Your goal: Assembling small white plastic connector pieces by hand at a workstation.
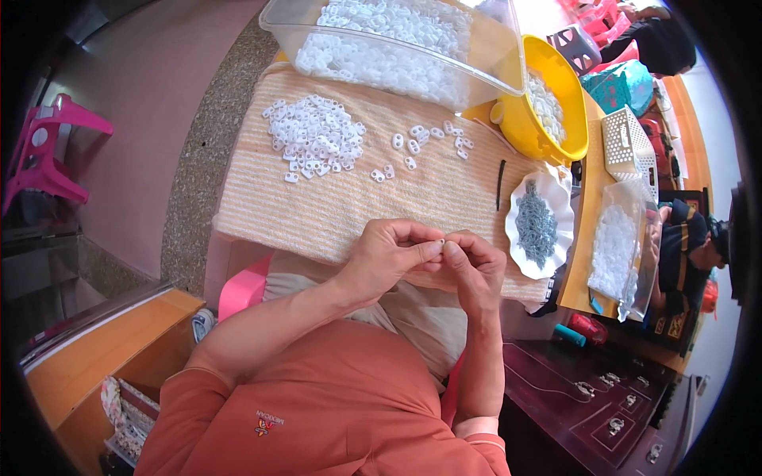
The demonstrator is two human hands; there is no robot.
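Observation:
My left hand (387, 255) and my right hand (476, 268) meet over the near edge of the cloth-covered table (317, 214). Thumb and fingers of both are pinched together around something small and pale, mostly hidden by the fingertips. Beyond them, a heap of small white plastic pieces with holes (313, 136) lies at the left. Several similar loose pieces (413, 147) are scattered to its right. A white wavy-rimmed dish (562, 208) stands right of my right hand, holding many small grey metal-looking parts (535, 228). Near it lies a thin black stick-like item (501, 185).
A large clear bin (274, 20) of white pieces stands at the far edge, beside a yellow tub (583, 119) with more. Farther right are a white perforated basket (627, 143) and a clear tray of white pieces (613, 246). A pink stool (55, 151) stands left; people sit at right.

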